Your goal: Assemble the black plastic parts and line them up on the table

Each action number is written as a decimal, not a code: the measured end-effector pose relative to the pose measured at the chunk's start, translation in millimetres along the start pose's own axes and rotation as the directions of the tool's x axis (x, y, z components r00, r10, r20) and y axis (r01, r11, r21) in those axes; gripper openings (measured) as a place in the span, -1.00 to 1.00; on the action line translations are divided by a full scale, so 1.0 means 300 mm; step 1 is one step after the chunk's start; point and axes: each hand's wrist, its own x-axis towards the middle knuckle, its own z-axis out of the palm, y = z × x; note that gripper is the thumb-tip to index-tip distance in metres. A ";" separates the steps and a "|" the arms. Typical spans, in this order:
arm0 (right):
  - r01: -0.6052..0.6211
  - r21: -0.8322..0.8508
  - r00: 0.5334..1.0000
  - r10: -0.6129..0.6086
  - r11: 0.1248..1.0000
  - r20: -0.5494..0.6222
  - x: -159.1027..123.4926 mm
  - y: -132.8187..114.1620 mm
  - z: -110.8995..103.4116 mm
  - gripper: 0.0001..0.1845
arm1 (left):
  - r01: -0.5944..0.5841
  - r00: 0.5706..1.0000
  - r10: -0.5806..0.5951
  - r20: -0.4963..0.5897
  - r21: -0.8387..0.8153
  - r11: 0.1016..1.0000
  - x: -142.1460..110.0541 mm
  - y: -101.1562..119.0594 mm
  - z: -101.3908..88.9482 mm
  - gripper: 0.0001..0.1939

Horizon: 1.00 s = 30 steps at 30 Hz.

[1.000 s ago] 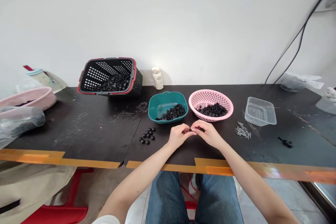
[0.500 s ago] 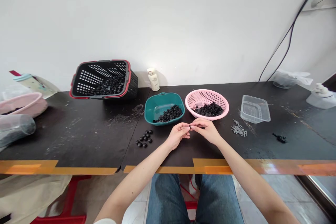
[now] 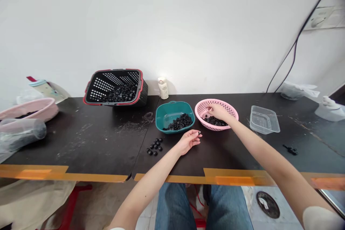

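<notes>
My left hand (image 3: 189, 141) is just above the table in front of the green tub, its thumb and fingertips pinching a small black plastic part (image 3: 199, 133). Over the pink basket (image 3: 234, 112) is my right hand (image 3: 219, 111), fingers bent together above the black pieces (image 3: 214, 120) inside; whatever they hold is too small to make out. The green tub (image 3: 161, 112) holds a heap of small black parts (image 3: 180, 122). Several round black caps (image 3: 155, 146) lie loose on the table to the left of my left hand.
A black basket (image 3: 142, 95) with red trim, holding black pieces, stands at the back left beside a white bottle (image 3: 163, 88). A clear container (image 3: 265, 120) and a small black cluster (image 3: 291, 150) lie right. Pink bowl (image 3: 50, 109) and clear plastic cup (image 3: 35, 129) sit far left.
My hands, together half a second ago, are apart. The right has moved up and over the pink basket; the left stays near its place with the black part. The view has shifted slightly.
</notes>
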 end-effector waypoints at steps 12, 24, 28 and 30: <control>0.019 0.136 0.980 -0.046 0.990 0.195 0.099 0.015 0.054 -0.79 | -0.008 0.997 0.004 0.073 0.047 0.999 -0.014 0.001 0.005 -0.65; 0.303 0.485 0.951 -0.226 0.820 -0.213 -0.153 -0.101 0.106 -0.71 | -0.076 0.979 0.075 0.189 -0.003 0.997 -0.081 0.037 0.048 -0.66; 0.245 0.697 0.954 -0.040 0.674 -0.297 -0.234 -0.116 0.223 -0.68 | -0.269 0.962 0.262 0.083 0.102 0.958 -0.094 0.061 0.063 -0.65; 0.183 0.811 0.970 0.032 0.556 -0.241 -0.246 -0.117 0.267 -0.64 | -0.361 0.930 0.368 -0.003 0.189 0.913 -0.092 0.067 0.066 -0.66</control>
